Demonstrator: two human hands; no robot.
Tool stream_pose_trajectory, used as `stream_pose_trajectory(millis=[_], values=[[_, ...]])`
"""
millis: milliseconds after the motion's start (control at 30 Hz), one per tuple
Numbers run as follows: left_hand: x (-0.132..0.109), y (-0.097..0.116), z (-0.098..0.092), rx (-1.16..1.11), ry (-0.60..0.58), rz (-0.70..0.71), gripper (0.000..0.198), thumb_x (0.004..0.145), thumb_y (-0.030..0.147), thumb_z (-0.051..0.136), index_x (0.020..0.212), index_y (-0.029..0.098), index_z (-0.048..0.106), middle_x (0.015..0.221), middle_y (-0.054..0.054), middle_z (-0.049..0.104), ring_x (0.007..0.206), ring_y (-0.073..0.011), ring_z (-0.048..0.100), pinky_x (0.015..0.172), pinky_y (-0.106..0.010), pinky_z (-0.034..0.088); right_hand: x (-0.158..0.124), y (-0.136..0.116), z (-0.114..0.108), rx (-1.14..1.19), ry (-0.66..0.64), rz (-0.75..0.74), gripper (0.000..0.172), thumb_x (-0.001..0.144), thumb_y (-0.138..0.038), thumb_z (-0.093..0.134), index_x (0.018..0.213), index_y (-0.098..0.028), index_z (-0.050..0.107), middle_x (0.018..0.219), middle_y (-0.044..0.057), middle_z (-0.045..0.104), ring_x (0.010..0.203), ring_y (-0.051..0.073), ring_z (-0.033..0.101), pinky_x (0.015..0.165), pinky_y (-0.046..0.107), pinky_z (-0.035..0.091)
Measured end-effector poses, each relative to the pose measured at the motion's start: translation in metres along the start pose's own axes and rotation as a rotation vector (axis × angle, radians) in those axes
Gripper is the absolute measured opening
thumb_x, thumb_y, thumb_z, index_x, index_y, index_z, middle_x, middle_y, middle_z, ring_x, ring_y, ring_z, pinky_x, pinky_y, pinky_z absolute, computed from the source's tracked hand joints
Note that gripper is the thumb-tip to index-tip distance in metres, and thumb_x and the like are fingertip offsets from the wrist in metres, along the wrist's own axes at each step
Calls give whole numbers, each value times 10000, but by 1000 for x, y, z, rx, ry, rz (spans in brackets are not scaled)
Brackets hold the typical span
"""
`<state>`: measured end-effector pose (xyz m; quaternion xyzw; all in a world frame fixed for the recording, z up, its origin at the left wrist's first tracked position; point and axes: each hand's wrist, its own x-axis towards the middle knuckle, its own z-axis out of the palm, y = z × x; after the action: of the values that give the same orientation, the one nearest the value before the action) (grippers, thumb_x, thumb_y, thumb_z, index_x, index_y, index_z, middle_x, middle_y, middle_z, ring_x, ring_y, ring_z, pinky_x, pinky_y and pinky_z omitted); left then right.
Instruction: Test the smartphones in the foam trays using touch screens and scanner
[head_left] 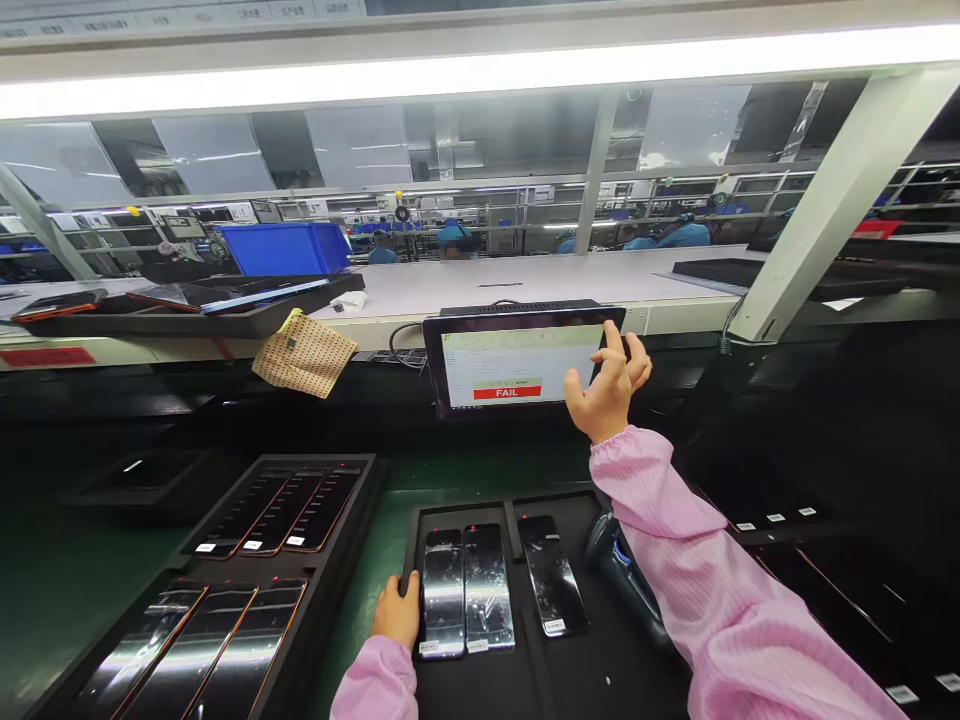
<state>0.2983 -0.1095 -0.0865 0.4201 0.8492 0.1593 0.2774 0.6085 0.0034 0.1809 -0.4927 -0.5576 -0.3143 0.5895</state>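
Observation:
My right hand (609, 385) reaches to the upper right corner of a tablet-like screen (517, 365), its index fingertip at the frame and its fingers apart. A red FAIL bar (507, 393) shows low on that screen. Lower down, my left hand (397, 610) grips the left edge of a black tray (480, 690), thumb beside the nearest phone. Two smartphones (443, 592) (489, 588) lie side by side in the tray's left part. Another smartphone (553, 577) lies tilted in the right part. A dark handheld scanner (630, 580) rests at the tray's right, partly under my right sleeve.
On the left stands a black tray (330, 560) with several phones. More phones (840, 590) lie in shadow at right. A yellowish dotted sheet (304, 353) hangs from the shelf edge. A blue bin (285, 248) sits above it. A white post (847, 210) slants at right.

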Motion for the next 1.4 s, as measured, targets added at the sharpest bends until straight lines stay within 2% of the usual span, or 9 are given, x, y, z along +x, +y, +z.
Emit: stream_pose_trajectory(millis=[300,833,1100,1233,1400], values=[[-1,0,0,-9,18,3,507,806,480,318,1088,129,552,1114,-177,606,1040,-272,570,889,-356,420,-4,1,0,7,12,-4,217,662,-226,472,809,-228,312,1254,167,493,1191,322,359,916,573,243],[0,-2,2,-21,26,11,542,802,500,323,1128,124,537,1143,-174,593,1069,-264,554,896,-343,415,-10,-1,-1,45,11,-32,231,650,-208,484,809,-225,317,1250,164,496,1197,331,354,912,576,254],[2,-6,6,-32,36,14,552,805,505,321,1145,124,529,1145,-172,592,1081,-271,544,900,-352,409,-46,-8,1,19,-66,-138,179,673,-198,520,743,-222,357,1103,104,615,1096,293,457,929,557,272],[1,-5,5,-31,25,10,558,806,502,321,1152,114,524,1158,-182,583,1076,-271,547,904,-353,407,-48,-12,2,8,-66,-157,176,671,-188,526,737,-220,367,1116,102,614,1108,292,450,932,559,271],[1,-4,4,-32,26,1,549,807,494,329,1149,112,525,1157,-184,582,1064,-269,555,907,-349,405,-46,-20,3,46,-154,-199,157,681,-191,518,747,-223,380,1141,92,606,1161,277,404,961,550,246]])
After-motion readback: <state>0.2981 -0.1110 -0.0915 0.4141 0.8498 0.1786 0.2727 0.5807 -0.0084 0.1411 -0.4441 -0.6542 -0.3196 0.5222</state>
